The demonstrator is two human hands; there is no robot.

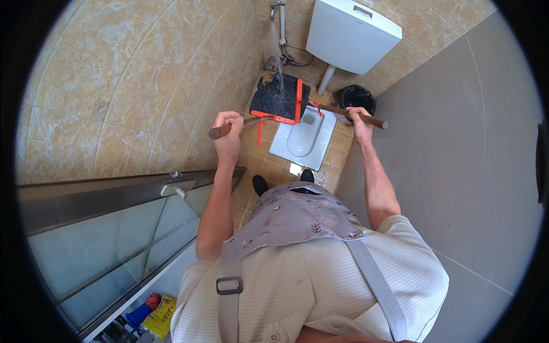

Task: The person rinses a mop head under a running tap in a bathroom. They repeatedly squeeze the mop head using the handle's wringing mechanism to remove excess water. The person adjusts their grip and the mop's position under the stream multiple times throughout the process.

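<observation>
Fingers (230, 118) curl around two brown, cylindrical, wood-like handles (337, 110).

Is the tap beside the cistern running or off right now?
Running: a thin stream of water falls from the tap onto the black dustpan below.

You can't read any words or numbers from here. You have a tiny dark mark on the white tank (351, 39), pale marks along the red strip (284, 120) by the squat toilet (280, 147), and print on the yellow packet (159, 318) at lower left, all too small or blurred.
</observation>
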